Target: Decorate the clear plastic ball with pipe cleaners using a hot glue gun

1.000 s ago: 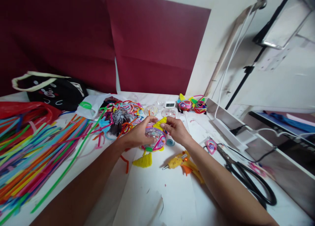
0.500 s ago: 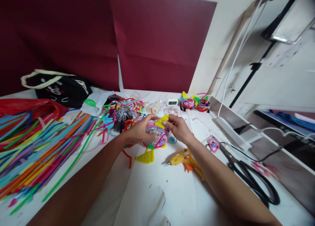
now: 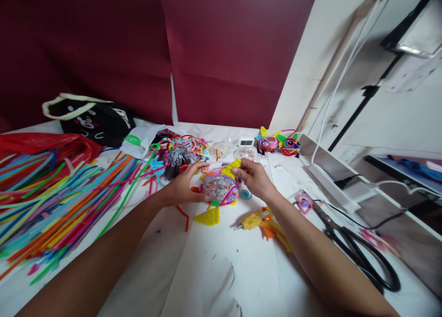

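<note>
A craft fish (image 3: 218, 188) with a clear, glittery round body and pipe-cleaner trim lies on the white table. My left hand (image 3: 183, 184) curves loosely around its left side, thumb at the lower edge and fingertips at the upper one. Between the thumb and fingers of my right hand (image 3: 256, 176) is a yellow pipe-cleaner fin (image 3: 231, 168), at the fish's top; whether it is fixed there I cannot tell. A second yellow fin (image 3: 207, 216) sticks out below the body. Just right of the fish is a blue coil (image 3: 246, 194).
A yellow glue gun (image 3: 255, 219) with a lit orange light lies by my right forearm. Black scissors (image 3: 352, 243) are farther right. Loose pipe cleaners (image 3: 76, 192) cover the left side. Two finished-looking fish (image 3: 278, 143) and a small digital display (image 3: 246, 142) stand at the back.
My left hand has slid leftward over the fish, uncovering more of its clear body. My right hand still pinches the yellow fin. The whole view has shifted slightly.
</note>
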Available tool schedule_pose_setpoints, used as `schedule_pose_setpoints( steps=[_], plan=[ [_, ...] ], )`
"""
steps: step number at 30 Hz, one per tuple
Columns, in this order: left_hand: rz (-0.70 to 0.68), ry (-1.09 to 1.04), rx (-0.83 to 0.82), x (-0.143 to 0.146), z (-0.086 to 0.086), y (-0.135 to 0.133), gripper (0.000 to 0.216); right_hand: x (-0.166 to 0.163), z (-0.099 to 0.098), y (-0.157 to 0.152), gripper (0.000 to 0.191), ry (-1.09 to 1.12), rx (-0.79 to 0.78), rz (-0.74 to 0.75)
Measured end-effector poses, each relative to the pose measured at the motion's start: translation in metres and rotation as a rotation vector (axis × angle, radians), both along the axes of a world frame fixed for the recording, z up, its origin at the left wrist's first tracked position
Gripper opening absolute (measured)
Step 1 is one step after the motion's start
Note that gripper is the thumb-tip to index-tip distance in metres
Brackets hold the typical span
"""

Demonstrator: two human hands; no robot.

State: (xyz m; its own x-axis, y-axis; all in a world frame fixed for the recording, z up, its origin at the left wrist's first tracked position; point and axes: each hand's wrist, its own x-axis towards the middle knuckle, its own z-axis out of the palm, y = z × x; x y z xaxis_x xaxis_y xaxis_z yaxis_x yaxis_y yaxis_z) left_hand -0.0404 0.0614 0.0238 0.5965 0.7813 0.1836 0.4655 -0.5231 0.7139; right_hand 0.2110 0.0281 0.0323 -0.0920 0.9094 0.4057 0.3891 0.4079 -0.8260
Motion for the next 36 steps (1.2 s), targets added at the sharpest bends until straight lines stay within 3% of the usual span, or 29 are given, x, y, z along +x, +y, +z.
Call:
schedule_pose_setpoints(
  steps=[11, 25, 36],
  plan=[
    [0.055, -0.157, 0.012, 0.006, -0.026, -0.004, 0.083, 0.002, -0.006, 0.003, 0.027, 0.033, -0.026, 0.023],
    [0.044, -0.162, -0.023, 0.010, -0.031, -0.005, 0.072, 0.003, -0.009, 0.004, 0.029, 0.032, -0.047, -0.003],
    [0.065, -0.150, 0.063, 0.004, -0.046, 0.006, 0.066, -0.001, -0.005, 0.005, 0.024, -0.040, -0.002, -0.023]
  ],
)
